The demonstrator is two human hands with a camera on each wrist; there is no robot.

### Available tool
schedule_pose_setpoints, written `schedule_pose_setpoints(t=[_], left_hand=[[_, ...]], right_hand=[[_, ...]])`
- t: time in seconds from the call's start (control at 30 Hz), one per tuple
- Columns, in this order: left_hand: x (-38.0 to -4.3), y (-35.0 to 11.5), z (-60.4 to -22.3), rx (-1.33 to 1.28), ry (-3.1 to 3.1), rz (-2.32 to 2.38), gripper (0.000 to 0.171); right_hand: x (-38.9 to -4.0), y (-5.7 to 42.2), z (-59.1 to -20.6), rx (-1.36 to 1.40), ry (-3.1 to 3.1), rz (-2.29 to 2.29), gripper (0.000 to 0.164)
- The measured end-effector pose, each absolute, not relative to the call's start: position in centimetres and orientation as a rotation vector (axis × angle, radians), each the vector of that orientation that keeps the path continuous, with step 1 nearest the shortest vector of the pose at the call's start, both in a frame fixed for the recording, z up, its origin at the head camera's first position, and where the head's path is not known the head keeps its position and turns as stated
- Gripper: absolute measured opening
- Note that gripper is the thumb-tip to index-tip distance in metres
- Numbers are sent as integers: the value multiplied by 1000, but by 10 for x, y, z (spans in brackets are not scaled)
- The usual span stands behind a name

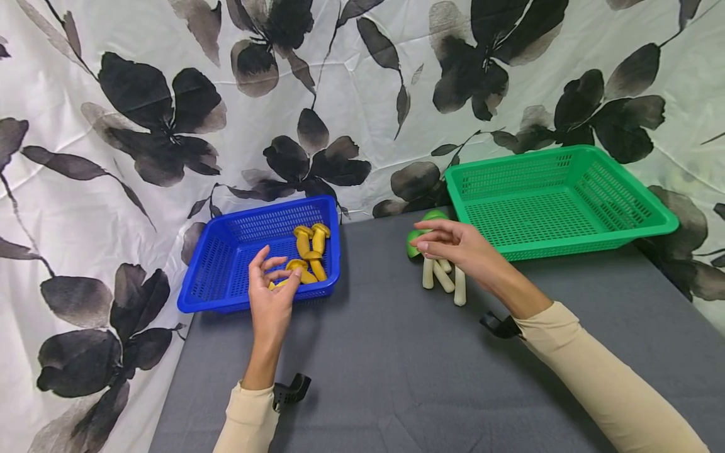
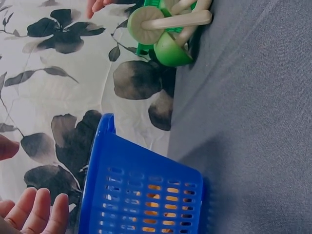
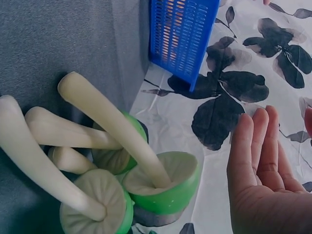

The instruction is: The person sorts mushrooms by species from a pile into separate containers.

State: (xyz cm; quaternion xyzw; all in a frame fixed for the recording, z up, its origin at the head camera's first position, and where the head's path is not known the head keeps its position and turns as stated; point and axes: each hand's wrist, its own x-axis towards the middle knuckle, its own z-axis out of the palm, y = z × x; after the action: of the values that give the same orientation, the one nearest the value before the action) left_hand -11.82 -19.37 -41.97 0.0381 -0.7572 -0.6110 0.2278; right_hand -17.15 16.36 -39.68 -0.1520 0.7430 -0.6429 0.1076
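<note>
My left hand hovers over the front of a blue plastic basket, its fingers loosely bent and holding nothing. Inside the basket's right part lie several yellow toy mushrooms, some partly hidden behind that hand. Over a pile of toy mushrooms with green caps and long white stems is my right hand, with nothing in its grasp. In the right wrist view its fingers look fairly straight and apart from the pile. From the head view, the hand partly covers the green caps.
A green plastic basket with no items visible inside stands at the back right, just beside the mushroom pile. Grey cloth covers the table. Behind it hangs a white curtain with dark flowers.
</note>
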Motion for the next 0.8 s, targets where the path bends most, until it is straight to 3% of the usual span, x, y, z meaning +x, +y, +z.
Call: schedule_pose_setpoints(t=[0.4,0.8], left_hand=[[-128,-186,-426,-34,-2091,-1668,71],[-136,-159,-422,-157,-2080,-1762,72]], right_hand=[[-159,181,-401,-444,2285,-1839,56],[-139,227,-403,-272,2494,-1841,58]])
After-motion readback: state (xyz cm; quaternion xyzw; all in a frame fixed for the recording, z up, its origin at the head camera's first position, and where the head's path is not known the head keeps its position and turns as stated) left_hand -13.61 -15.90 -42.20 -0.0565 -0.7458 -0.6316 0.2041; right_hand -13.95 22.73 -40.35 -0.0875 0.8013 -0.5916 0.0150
